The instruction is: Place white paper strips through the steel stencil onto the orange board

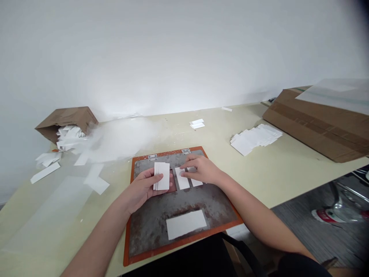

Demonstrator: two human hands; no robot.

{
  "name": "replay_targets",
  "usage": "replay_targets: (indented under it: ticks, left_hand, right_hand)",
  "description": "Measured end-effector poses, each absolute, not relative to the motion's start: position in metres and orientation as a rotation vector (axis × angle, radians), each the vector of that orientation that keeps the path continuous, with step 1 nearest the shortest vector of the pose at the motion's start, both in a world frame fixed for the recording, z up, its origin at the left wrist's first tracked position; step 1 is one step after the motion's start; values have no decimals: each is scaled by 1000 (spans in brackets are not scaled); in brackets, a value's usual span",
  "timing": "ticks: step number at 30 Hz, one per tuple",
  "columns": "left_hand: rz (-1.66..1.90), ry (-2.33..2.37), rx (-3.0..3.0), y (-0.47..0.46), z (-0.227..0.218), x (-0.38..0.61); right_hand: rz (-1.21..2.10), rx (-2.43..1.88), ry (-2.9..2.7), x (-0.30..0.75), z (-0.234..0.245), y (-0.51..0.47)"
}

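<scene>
Several small white cards [163, 177], stacked and slightly fanned, are pinched in my left hand [145, 187], thumb on top. Below them lies a grey metal plate [150, 227] with an orange-brown rim and two hinges along its far edge. My right hand [201, 169] hovers over or touches a white card [182, 179] in a window of the plate; its thumb and fingers are apart. Another white card [197, 182] shows partly beneath that hand. A reddish opening [172, 186] is half hidden by the left hand. A wider white card [186, 224] lies near the plate's front edge.
Overlapping white sheets [255, 138] lie right of the plate, before a large cardboard box [319, 123]. Few white pieces [197, 123] sit toward the wall. At left, a smaller cardboard box [67, 115] spills white scraps, with clear plastic film [54, 211] on the table. A bottle [337, 215] lies below, right.
</scene>
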State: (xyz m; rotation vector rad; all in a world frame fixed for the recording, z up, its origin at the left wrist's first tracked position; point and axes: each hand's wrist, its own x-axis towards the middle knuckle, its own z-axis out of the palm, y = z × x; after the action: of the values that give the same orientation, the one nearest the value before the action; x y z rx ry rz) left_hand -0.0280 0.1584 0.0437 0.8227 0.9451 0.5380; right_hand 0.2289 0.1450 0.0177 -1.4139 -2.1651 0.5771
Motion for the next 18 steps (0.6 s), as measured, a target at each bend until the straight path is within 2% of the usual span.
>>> replay_targets:
  ticks: [18]
  left_hand:
    - [585, 1020, 724, 157, 52, -20]
  right_hand:
    - [584, -1491, -2195, 227, 21, 144]
